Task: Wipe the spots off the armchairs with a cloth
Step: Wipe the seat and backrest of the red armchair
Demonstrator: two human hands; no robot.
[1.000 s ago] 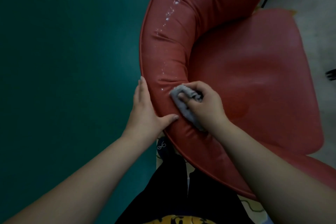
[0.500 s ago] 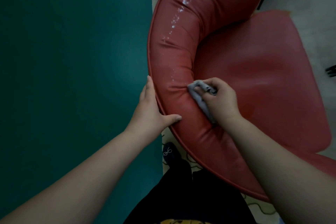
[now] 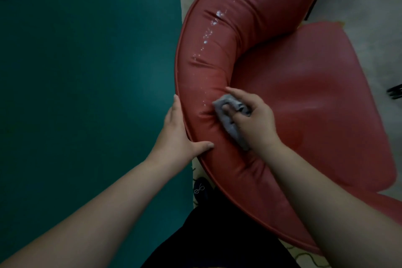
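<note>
Back toward the outer edge of the padded backrest comes the grey cloth (image 3: 230,118), which half a second ago sat nearer the inner crease by the seat; the right hand (image 3: 254,117) has swept it across the rolled top of the red armchair (image 3: 315,98), fingers curled round the bunched fabric and one finger stretched out along the leather (a tail of cloth trails down under the wrist). The left hand (image 3: 179,135) has kept its place on the backrest's outer piping, fingers straight against the side and thumb laid flat over the top, bracing the chair. The stretch of leather beside the cloth looks mostly dull and clean, which suggests the stroke is working; a line of pale wet spots (image 3: 208,35) runs up the curve of the backrest toward its far end, well apart from the cloth, so much of the wiping appears to lie ahead
</note>
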